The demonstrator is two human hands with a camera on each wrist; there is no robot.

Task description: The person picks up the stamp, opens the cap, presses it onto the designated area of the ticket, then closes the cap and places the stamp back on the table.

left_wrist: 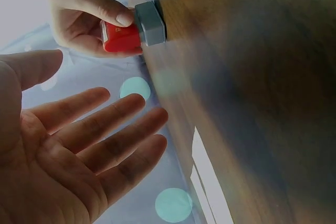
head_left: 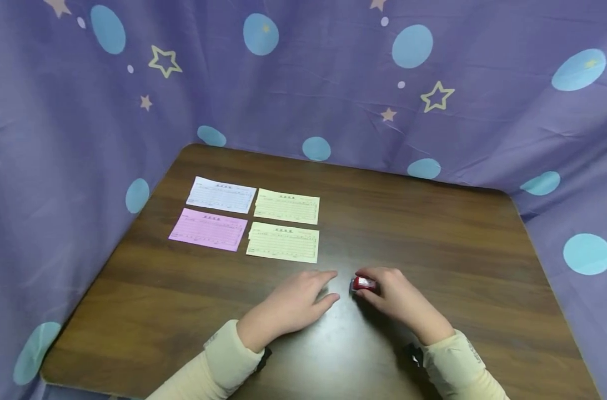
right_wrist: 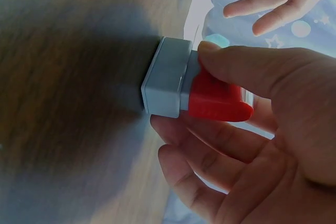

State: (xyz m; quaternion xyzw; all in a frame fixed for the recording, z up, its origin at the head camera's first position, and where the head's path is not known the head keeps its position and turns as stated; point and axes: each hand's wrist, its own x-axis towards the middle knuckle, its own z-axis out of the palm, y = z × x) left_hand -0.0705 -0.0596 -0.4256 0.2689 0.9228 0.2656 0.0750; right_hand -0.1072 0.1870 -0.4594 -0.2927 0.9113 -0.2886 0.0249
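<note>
My right hand (head_left: 395,294) holds a stamp between thumb and fingers. The stamp (right_wrist: 218,95) has a red handle on top and a grey cap or base (right_wrist: 167,80) turned toward the table. Whether that base touches the wood or hovers just above it, I cannot tell. To its left, my left hand (head_left: 295,300) is held with fingers spread and nothing in the palm, as the left wrist view also shows. Beyond the hands lie paper slips: one white (head_left: 221,195), one pink (head_left: 208,230), and two yellow (head_left: 286,207), one behind the other.
The slips form a two-by-two block on the left half of the brown wooden table (head_left: 413,228). A purple curtain (head_left: 333,72) with stars and blue dots hangs round the table's back and sides. Light reflects off the wood between the forearms.
</note>
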